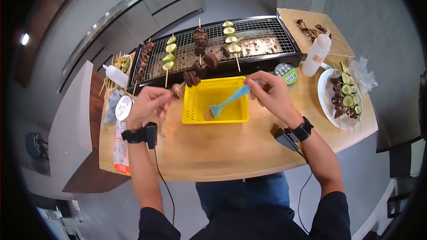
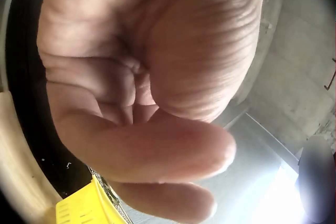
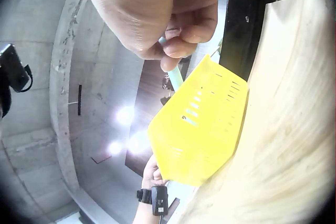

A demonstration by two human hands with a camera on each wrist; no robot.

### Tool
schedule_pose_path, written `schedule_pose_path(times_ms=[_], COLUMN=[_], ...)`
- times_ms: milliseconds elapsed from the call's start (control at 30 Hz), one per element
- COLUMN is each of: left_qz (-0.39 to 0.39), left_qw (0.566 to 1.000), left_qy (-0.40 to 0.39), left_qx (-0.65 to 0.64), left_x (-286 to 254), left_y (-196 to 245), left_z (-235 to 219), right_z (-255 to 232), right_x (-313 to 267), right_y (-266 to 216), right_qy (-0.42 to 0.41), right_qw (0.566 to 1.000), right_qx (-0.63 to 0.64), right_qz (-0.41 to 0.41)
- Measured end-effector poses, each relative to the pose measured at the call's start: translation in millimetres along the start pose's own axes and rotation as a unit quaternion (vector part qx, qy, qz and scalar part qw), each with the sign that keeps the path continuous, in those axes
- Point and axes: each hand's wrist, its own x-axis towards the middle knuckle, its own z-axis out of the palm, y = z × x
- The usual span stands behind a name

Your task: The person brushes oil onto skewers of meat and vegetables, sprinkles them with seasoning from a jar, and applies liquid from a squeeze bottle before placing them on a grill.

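Note:
My left hand (image 1: 151, 103) pinches the near end of a meat skewer (image 1: 192, 79), its dark chunks slanting up toward the grill past the yellow basket's left rim. In the left wrist view the thumb and fingers of that hand (image 2: 152, 108) are curled together, and the skewer is hidden. My right hand (image 1: 270, 92) pinches the handle of a light blue basting brush (image 1: 233, 98) between thumb and fingers. The brush head points down to the left, over the inside of the yellow basket (image 1: 215, 120). In the right wrist view the basket (image 3: 199, 124) hides most of the brush.
Behind the basket stands a long grill (image 1: 178, 73) with meat and zucchini skewers. At right are a green-labelled jar (image 1: 286, 74), a white squeeze bottle (image 1: 316, 55), a skewer plate (image 1: 327, 106) and a board (image 1: 340, 46). A second bottle (image 1: 116, 76) and a white-lidded shaker (image 1: 124, 106) are left.

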Motion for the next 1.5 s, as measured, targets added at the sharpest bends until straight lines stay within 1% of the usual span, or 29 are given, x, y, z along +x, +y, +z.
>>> schedule_pose_path(times_ms=[33, 100, 200, 267, 333, 400, 433, 500, 533, 600, 667, 700, 733, 767, 800, 867, 933, 1000, 1033, 1133, 1200, 1233, 1300, 1333, 1400, 1433, 1500], left_qz=[-0.008, 0.0, -0.005, 0.012, 0.006, 0.011, 0.031, 0.028, 0.028, 0.031, 0.072, 0.072, 0.094, 0.117, 0.116, 0.12, 0.127, 0.12, 0.12, 0.101, 0.097, 0.097, 0.07, 0.07, 0.056, 0.057, 0.046], left_qw=[1.0, 1.0, 0.999, 0.999, 1.0, 0.999, 0.998, 0.998, 0.998, 0.998, 0.995, 0.995, 0.992, 0.987, 0.987, 0.982, 0.981, 0.984, 0.984, 0.987, 0.989, 0.989, 0.993, 0.992, 0.995, 0.995, 0.995], left_qy=[-0.004, -0.014, -0.023, -0.025, -0.022, -0.031, -0.014, -0.009, -0.003, -0.001, 0.047, 0.049, 0.078, 0.106, 0.108, 0.14, 0.144, 0.118, 0.121, 0.118, 0.111, 0.115, 0.097, 0.101, 0.082, 0.083, 0.079], left_qx=[0.019, -0.001, -0.029, -0.021, -0.022, 0.023, 0.051, 0.051, 0.056, 0.057, 0.047, 0.05, 0.035, 0.019, 0.019, 0.044, 0.041, 0.05, 0.048, 0.031, -0.001, -0.002, 0.015, 0.014, 0.018, 0.017, 0.029], left_x=[-2, 0, -2, -4, -5, -3, 0, 2, 4, 7, 8, 9, 10, 10, 12, 13, 15, 15, 15, 13, 10, 10, 11, 11, 13, 13, 13], left_y=[1, -3, -11, -16, -13, -17, -20, -21, -21, -21, -21, -20, -20, -19, -17, -14, -16, -16, -17, -19, -17, -18, -22, -22, -23, -23, -23], left_z=[1, 0, -1, -5, -2, -3, -3, -2, -2, 1, 3, 6, 9, 14, 19, 30, 31, 30, 28, 17, 12, 11, 10, 11, 14, 15, 17], right_z=[0, 0, -1, 1, 2, 1, 1, 2, 2, 3, 5, 6, 5, 3, 2, 3, 5, 5, 5, 5, 2, -1, -5, -4, -4, -3, -1], right_x=[-1, -1, 0, -2, -1, -2, -2, -3, -3, -3, -3, -3, -3, -3, -4, -4, -5, -6, -5, -7, -7, -7, -5, -4, -3, -4, -5], right_y=[1, 1, 6, 5, 6, 10, 11, 11, 9, 5, 4, 4, 3, 2, 2, 1, 1, 3, 3, 1, -5, -7, -9, -10, -11, -11, -12], right_qy=[0.005, 0.008, 0.001, 0.002, 0.003, -0.014, -0.016, -0.032, -0.032, -0.058, -0.059, -0.058, -0.059, -0.077, -0.094, -0.103, -0.112, -0.11, -0.112, -0.095, -0.059, -0.062, -0.031, -0.035, 0.014, 0.023, 0.016], right_qw=[1.0, 0.999, 1.0, 1.0, 1.0, 0.999, 0.999, 0.997, 0.998, 0.998, 0.997, 0.997, 0.996, 0.996, 0.993, 0.993, 0.992, 0.994, 0.993, 0.995, 0.995, 0.995, 0.991, 0.991, 0.988, 0.988, 0.989], right_qx=[0.011, 0.029, -0.003, 0.007, 0.015, -0.001, -0.003, -0.008, -0.007, -0.002, 0.005, 0.01, 0.012, -0.02, -0.052, -0.055, -0.059, -0.028, -0.029, 0.001, 0.072, 0.073, 0.126, 0.126, 0.149, 0.151, 0.148], right_qz=[-0.005, -0.011, -0.009, -0.002, -0.001, -0.032, -0.029, -0.064, -0.061, -0.035, -0.046, -0.057, -0.06, -0.05, -0.04, -0.034, -0.029, 0.007, 0.005, 0.001, 0.043, 0.042, 0.022, 0.021, -0.021, -0.014, -0.013])
